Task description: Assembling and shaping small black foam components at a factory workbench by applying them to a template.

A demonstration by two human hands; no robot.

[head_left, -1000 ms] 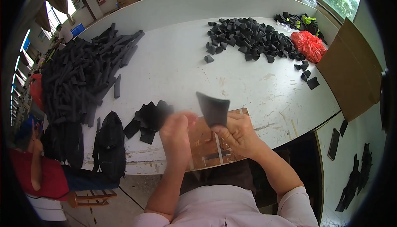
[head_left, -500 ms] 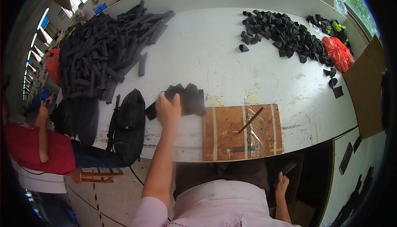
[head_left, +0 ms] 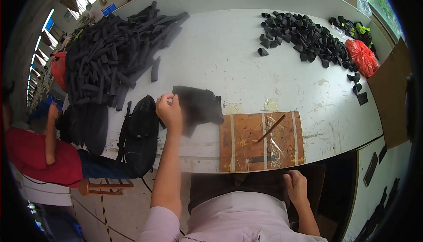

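My left hand (head_left: 169, 111) is closed, thumb against fingers, at the left edge of a flat black fabric piece (head_left: 198, 103) that it appears to pinch. The fabric is smeared by motion, and other black pieces seem to lie with it, though I cannot tell how many. At the table's front edge, over my lap, my right hand (head_left: 297, 185) is curled closed; whatever it may hold is hidden. Between the hands lies a brown board (head_left: 240, 145) with tape strips across it. A thin brown stick (head_left: 269, 128) rests tilted on the board.
A heap of dark strips (head_left: 101, 57) covers the far left. Small folded black pieces (head_left: 308, 37) are piled far right beside a red plastic bag (head_left: 361, 57). A black backpack-like bag (head_left: 142, 136) sits left of my arm. A person in red (head_left: 42, 158) is at left.
My left hand has moved a little left, its fingers closing, and the black fabric has shifted. My right hand has risen toward the table edge; the dark piece it held no longer shows.
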